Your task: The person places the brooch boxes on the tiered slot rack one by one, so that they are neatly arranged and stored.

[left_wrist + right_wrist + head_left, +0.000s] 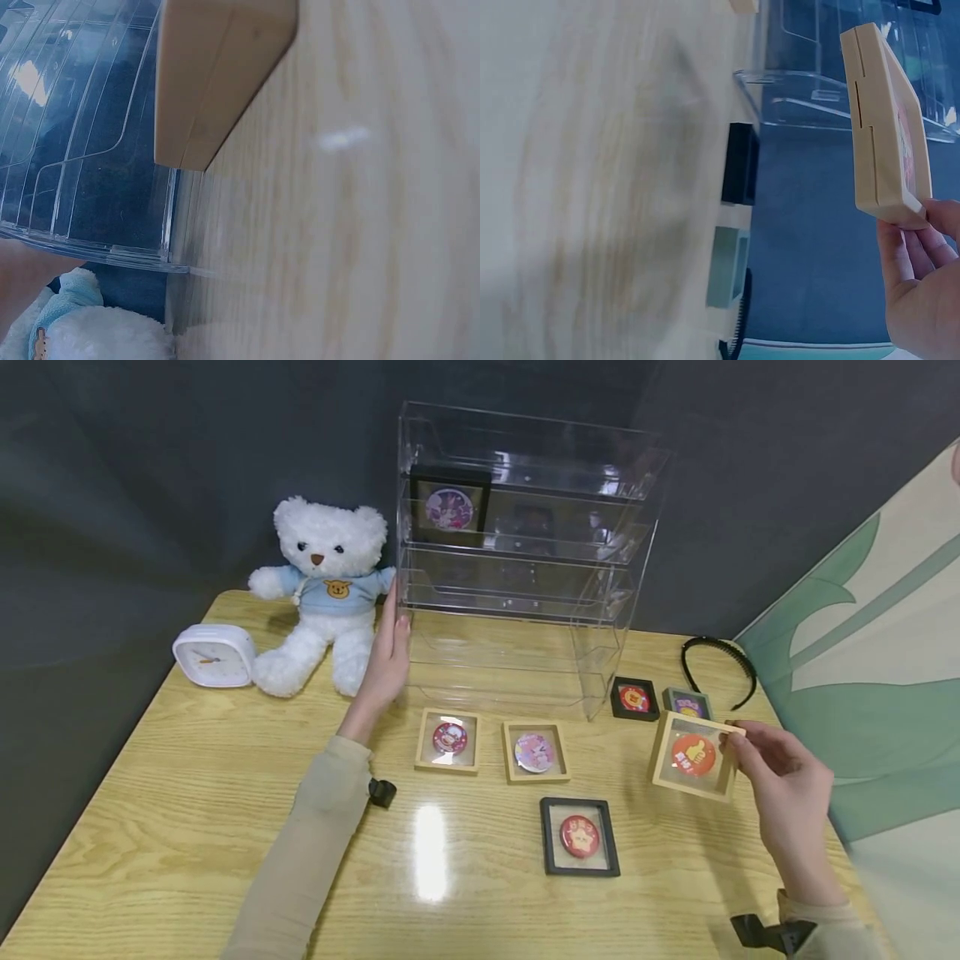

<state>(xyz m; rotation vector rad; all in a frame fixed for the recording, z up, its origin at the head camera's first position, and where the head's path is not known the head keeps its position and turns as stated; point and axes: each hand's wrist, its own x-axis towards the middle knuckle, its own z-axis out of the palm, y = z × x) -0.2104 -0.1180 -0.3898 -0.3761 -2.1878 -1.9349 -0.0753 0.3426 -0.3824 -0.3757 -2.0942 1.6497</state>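
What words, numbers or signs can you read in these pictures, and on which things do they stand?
None can be read.
Orange badge in the right hand: marks beside a thumbs-up, too small.
Red star badge: marks too blurred.
Clock: no numerals legible.

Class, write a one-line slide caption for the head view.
Right hand lifts a wooden-framed orange badge; left hand steadies the clear display case.

Seven framed badges (693,756), one clear display rack (525,560), one teddy bear (322,589), one clock (213,656), one headband (720,664).
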